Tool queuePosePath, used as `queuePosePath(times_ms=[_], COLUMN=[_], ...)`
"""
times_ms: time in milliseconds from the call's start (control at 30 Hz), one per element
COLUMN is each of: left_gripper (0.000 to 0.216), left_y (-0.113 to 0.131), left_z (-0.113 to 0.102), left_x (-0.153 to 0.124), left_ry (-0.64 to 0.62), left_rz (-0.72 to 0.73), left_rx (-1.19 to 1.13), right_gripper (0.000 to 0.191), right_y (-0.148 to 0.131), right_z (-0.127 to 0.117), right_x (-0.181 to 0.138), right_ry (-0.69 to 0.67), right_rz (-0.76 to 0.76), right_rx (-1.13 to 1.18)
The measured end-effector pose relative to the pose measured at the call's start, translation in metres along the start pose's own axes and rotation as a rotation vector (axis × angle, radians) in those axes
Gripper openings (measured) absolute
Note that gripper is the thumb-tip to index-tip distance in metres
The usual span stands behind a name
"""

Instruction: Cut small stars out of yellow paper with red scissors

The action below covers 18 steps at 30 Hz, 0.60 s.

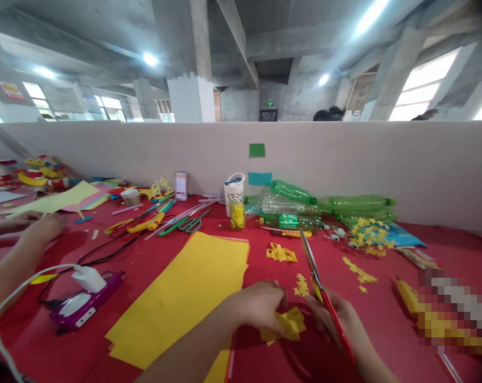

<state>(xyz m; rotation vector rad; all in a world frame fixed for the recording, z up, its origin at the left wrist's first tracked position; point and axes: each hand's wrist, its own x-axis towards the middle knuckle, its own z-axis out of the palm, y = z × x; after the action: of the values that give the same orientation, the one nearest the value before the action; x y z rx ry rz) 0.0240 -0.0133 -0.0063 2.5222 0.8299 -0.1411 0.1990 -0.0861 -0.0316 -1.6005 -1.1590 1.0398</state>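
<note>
My right hand (342, 319) grips a pair of red-handled scissors (312, 261), its blades together and pointing up and away from me. Fingers bent, my left hand (260, 304) is closed on some yellow paper pieces (292, 323) low on the red tabletop; the fingertips are partly hidden. Just beyond lie small yellow paper stars (301, 286) and a heap of yellow cut paper (281, 252). Large yellow sheets (181, 298) lie under and left of my left forearm. More yellow stars (358, 274) are scattered to the right.
Green plastic bottles (292, 191) lie along the partition beside a white cup (233, 197). Green-handled scissors (191, 223) and a yellow glue gun (147, 223) sit further left. A purple power strip (87, 303) with cables is nearer. Another person's hands (45, 231) work at the far left.
</note>
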Motion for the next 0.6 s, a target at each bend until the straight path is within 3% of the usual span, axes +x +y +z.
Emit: queuePosePath(times_ms=[133, 300, 500, 600], left_gripper=[0.051, 0.033, 0.041, 0.032], left_y=[-0.0005, -0.0045, -0.0034, -0.0012], left_z=[0.0010, 0.0072, 0.0041, 0.0007], left_x=[-0.0032, -0.0029, -0.0075, -0.0086], left_ry=[0.073, 0.057, 0.116, 0.094], left_rz=[-0.002, 0.004, -0.040, -0.030], left_rx=[0.024, -0.081, -0.093, -0.076], right_gripper=[0.034, 0.033, 0.031, 0.029], right_y=[-0.0056, -0.0064, -0.0047, -0.0050], right_z=[-0.0013, -0.0012, -0.0013, -0.0015], right_x=[-0.0034, -0.0046, -0.0039, -0.0043], right_ry=[0.015, 0.008, 0.008, 0.002], right_rz=[-0.003, -0.019, -0.027, -0.023], right_rx=[-0.006, -0.006, -0.018, -0.030])
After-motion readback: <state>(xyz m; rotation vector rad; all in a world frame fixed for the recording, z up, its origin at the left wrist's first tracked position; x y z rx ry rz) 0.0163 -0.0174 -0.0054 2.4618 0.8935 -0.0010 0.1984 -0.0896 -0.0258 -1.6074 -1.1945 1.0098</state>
